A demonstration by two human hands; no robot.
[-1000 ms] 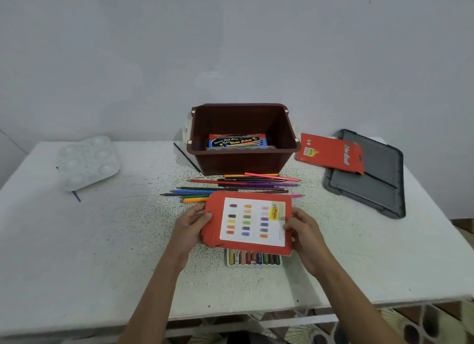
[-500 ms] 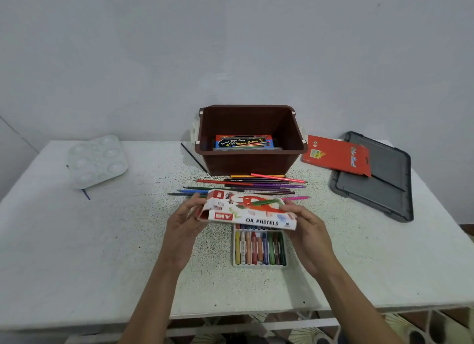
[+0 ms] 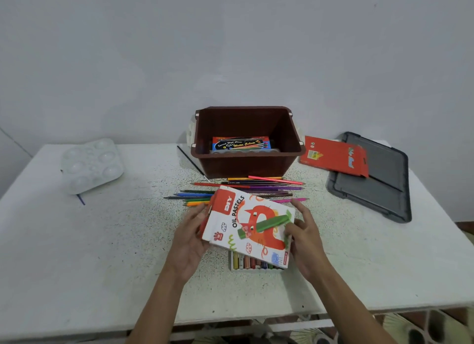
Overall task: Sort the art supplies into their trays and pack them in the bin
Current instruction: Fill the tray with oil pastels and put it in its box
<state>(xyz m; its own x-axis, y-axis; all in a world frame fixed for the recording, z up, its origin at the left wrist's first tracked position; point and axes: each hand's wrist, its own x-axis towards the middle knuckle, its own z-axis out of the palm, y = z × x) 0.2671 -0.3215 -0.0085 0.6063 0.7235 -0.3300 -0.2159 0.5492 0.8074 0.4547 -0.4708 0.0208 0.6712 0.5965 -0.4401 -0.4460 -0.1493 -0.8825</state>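
Both hands hold the white and red oil pastels box (image 3: 246,224) over the table, its printed front facing up. My left hand (image 3: 191,237) grips its left edge and my right hand (image 3: 304,237) grips its right edge. Under the box lies the white tray of oil pastels (image 3: 252,263), mostly hidden. Several coloured pencils (image 3: 259,187) lie loose just beyond the box. Behind them stands the brown bin (image 3: 246,161) with a blue watercolour box (image 3: 241,143) inside.
A white paint palette (image 3: 89,164) sits at the far left with a blue brush (image 3: 80,199) beside it. A grey bin lid (image 3: 372,179) lies at the right with a red sleeve (image 3: 333,156) on it. A thin black brush (image 3: 191,162) lies left of the bin.
The box has been turned over from its red back to its printed front and now tilts toward me, covering most of the pastel tray.
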